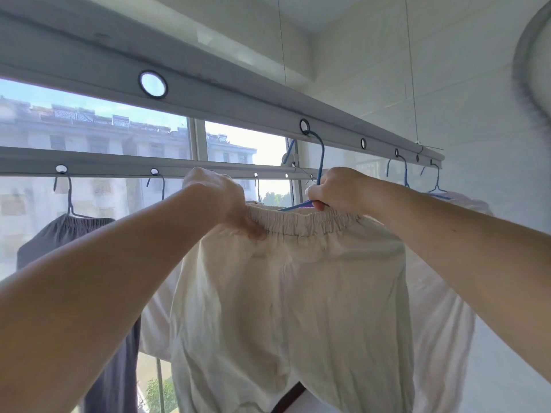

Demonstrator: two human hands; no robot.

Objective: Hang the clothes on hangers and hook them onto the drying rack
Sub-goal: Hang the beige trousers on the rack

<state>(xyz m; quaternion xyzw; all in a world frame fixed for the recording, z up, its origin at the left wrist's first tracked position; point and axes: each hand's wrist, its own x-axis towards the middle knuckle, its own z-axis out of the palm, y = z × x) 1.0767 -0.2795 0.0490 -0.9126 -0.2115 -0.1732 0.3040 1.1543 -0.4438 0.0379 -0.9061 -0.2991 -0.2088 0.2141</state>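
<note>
- Nearest the camera: left hand (pixel 222 201) pinching cream trousers (pixel 292 293) by the elastic waistband, spreading it for drying.
- Just beyond: right hand (pixel 337 189) gripping blue hanger (pixel 320 162), steadying it.
- Overhead: hook seated in drying rack (pixel 238 93) hole.

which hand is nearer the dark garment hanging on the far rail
Left. The left hand grips the cream waistband on the side toward the dark garment. The right hand holds the blue hanger, farther from it.
</note>
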